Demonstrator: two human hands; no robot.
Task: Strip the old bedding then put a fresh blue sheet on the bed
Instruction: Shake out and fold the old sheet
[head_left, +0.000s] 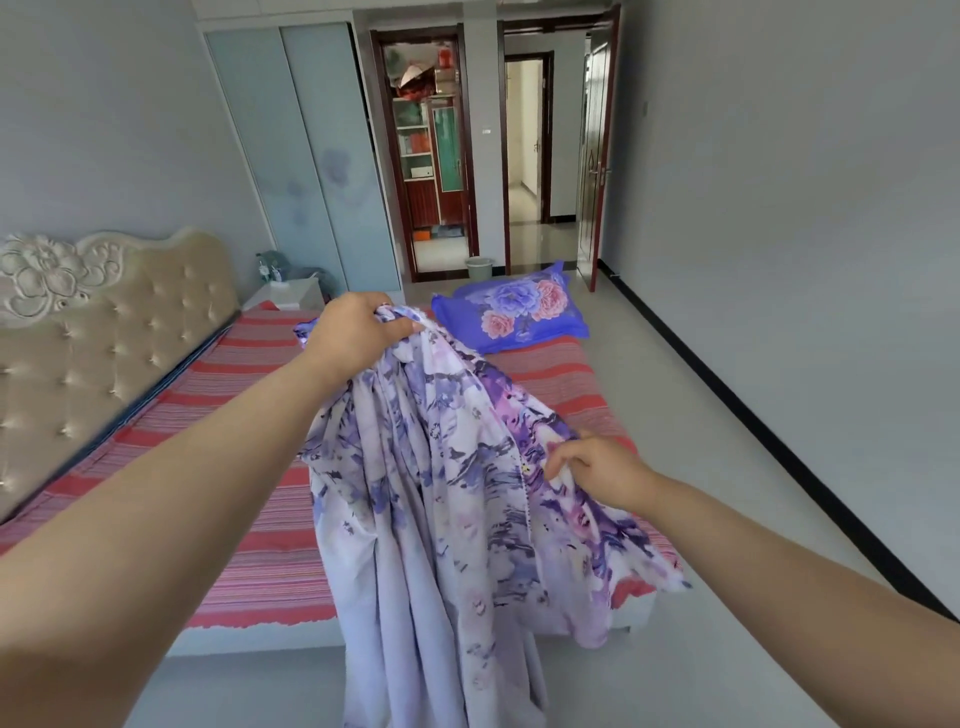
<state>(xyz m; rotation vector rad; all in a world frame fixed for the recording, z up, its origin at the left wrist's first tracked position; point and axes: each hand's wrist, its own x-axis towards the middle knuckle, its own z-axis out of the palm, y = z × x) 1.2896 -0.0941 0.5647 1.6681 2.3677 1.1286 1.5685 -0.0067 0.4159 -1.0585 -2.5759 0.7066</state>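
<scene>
The bed (260, 415), bared to a red striped cover, is seen with a blue floral pillow (511, 309) at its far corner. Above its foot a purple floral sheet (441, 493) hangs lengthwise downward, bunched in the raised left hand (358, 332); its edge is pinched lower by the right hand (592, 467)

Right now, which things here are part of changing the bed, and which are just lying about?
Part of the job: floral sheet, left hand gripping it, right hand pinching it, striped mattress cover, pillow.

Lying about: bucket, nightstand, wardrobe.
</scene>
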